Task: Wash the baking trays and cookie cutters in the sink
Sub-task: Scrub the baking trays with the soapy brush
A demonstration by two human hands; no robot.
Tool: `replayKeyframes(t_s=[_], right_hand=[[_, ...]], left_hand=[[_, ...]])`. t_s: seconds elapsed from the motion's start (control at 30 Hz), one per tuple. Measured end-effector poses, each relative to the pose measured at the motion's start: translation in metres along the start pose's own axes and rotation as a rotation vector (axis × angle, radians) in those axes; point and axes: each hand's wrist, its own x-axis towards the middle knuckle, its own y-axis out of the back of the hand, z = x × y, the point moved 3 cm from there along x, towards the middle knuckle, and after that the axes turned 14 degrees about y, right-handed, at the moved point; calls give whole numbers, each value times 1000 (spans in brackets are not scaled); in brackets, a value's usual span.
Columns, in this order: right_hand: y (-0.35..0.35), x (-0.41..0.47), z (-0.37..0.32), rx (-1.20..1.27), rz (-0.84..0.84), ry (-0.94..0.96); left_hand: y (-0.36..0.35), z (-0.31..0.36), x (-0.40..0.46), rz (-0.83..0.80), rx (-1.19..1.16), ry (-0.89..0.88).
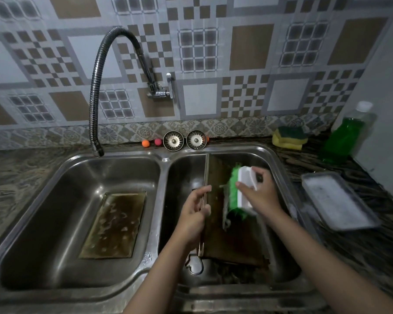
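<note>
Now | steel double sink point(166, 158) | marbled countertop point(16, 177) | patterned wall tiles point(252, 46)

A brushed steel double sink point(166, 158) gleams under a ribbed, shiny metal hose tap point(95, 87). A stained, dull brown metal tray point(234, 223) stands in the right basin, scrubbed by a brush point(241, 189) with a smooth white plastic back and green plastic bristles. Another tarnished tray point(114, 225) lies in the left basin. Glossy patterned tiles point(252, 46) back a mottled stone-look counter point(21, 173); a clear plastic bottle point(347, 130) holds green liquid.
</note>
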Motion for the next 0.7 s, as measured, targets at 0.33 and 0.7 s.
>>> replayKeyframes(t_s=[0.33, 0.7], right_hand=[[-30, -4, -42, -161, -269, 421], [-36, -91, -31, -108, -258, 511]], left_hand=[[16, -11, -1, 147, -292, 111], [48, 13, -2, 246, -394, -26]])
